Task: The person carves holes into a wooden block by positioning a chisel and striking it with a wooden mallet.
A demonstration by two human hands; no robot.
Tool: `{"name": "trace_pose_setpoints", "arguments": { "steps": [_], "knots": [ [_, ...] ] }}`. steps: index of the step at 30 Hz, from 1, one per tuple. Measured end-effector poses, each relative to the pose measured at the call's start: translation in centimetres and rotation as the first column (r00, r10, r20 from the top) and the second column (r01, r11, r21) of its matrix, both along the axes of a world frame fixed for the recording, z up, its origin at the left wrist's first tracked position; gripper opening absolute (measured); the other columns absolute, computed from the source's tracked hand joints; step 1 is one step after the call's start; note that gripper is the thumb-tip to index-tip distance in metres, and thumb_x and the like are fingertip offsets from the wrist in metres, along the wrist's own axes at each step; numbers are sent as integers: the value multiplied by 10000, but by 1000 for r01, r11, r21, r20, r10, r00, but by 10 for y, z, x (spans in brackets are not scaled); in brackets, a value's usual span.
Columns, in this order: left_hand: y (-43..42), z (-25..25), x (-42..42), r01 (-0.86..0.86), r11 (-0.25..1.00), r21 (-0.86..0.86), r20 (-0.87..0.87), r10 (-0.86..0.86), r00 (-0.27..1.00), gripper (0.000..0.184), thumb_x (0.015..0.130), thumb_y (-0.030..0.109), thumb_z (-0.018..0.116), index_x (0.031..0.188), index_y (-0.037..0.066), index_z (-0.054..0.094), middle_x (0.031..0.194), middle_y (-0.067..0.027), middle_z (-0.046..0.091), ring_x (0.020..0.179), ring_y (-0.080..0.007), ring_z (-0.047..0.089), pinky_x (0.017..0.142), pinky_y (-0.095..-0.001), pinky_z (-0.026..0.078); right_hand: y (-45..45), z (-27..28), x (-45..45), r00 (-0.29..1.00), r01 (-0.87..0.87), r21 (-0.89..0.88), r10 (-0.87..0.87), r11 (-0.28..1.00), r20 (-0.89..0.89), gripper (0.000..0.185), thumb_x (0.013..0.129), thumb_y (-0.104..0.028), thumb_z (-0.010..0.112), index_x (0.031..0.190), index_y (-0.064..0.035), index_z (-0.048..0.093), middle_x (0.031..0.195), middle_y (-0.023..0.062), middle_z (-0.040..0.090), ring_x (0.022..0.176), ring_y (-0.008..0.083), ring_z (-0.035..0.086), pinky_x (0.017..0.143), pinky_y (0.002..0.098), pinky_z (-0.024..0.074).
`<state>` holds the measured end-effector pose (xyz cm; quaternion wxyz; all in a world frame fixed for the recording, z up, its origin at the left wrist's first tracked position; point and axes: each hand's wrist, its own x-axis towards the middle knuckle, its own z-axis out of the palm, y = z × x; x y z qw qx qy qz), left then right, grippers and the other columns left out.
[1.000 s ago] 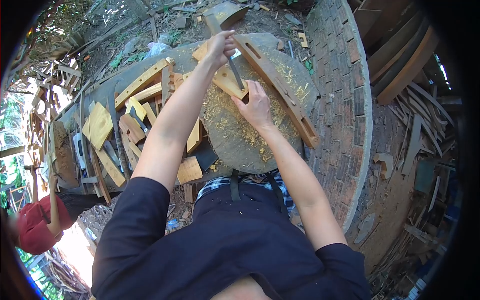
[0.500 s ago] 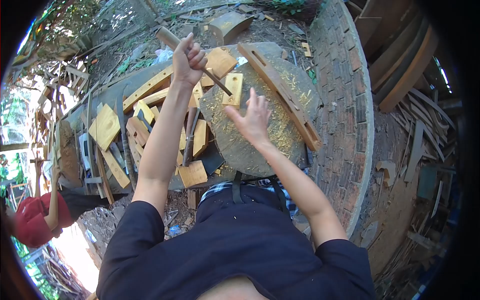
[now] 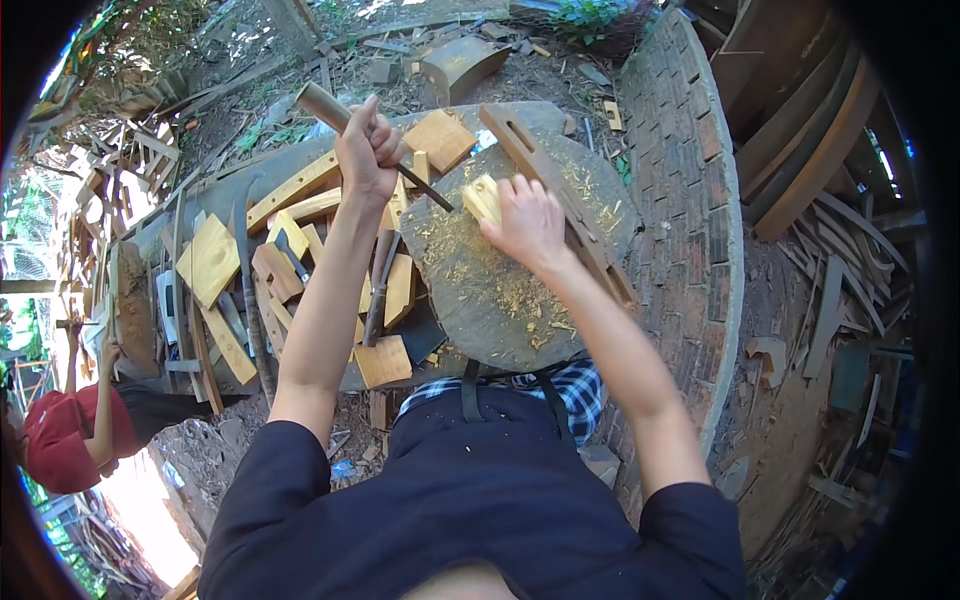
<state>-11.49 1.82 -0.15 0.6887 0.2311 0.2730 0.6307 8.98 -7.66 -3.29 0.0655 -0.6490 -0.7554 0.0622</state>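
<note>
My left hand [image 3: 368, 152] is closed around a chisel [image 3: 430, 192], whose wooden handle sticks out past the fist and whose dark blade slants down to the right. My right hand [image 3: 532, 222] grips a small pale wooden block [image 3: 482, 200] from its right side, and the fingers cover part of it. The chisel's tip is just left of the block, apart from it. Beneath both lies a round wooden stump top [image 3: 480, 315] scattered with shavings. Close behind my right hand rests a long slotted wooden bar [image 3: 530, 150].
Left of the stump lie several cut wood pieces [image 3: 210, 262], a mallet-like dark wooden tool [image 3: 380, 285] and a blue-grey blade tool [image 3: 292, 255]. A low brick wall [image 3: 685, 200] runs along the right. A person in a red shirt [image 3: 70, 435] is at the far left.
My right hand, open before, has closed on the block. The block has been lifted or tilted and shifted slightly right. The chisel has moved left and its tip is off the block.
</note>
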Motion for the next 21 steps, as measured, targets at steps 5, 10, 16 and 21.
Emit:
{"name": "trace_pose_setpoints", "arguments": {
  "steps": [5,10,16,21],
  "knots": [
    [7,-6,37,-129,990,-64,-49,126,991,291,951,211,571,731,144,394,520,49,308,377,-58,219,350,-241,166,-31,-36,-14,937,246,65,-220,967,-270,586,723,-339,749,1141,8,530,1036,146,513,970,325,622,742,440,545],
    [4,0,72,-218,975,-32,-127,212,969,317,927,180,612,715,128,382,526,46,309,377,-54,241,361,-240,163,-32,-40,-17,900,280,76,-234,957,-369,615,738,-321,733,1201,8,496,1046,155,502,902,352,643,718,451,550],
    [15,2,80,-235,972,-5,-182,230,956,330,916,184,634,714,121,381,524,39,325,377,-54,268,361,-240,171,-33,-40,-18,887,303,52,-262,952,-379,604,743,-322,727,1210,-28,483,1040,148,494,873,349,652,704,450,552],
    [15,-2,82,-216,976,24,-232,215,949,324,921,194,634,722,110,392,523,32,350,368,-53,283,355,-239,179,-33,-38,-18,886,302,29,-269,953,-379,600,746,-327,729,1205,-40,471,1028,144,483,874,347,650,697,452,550]
  ]
}}
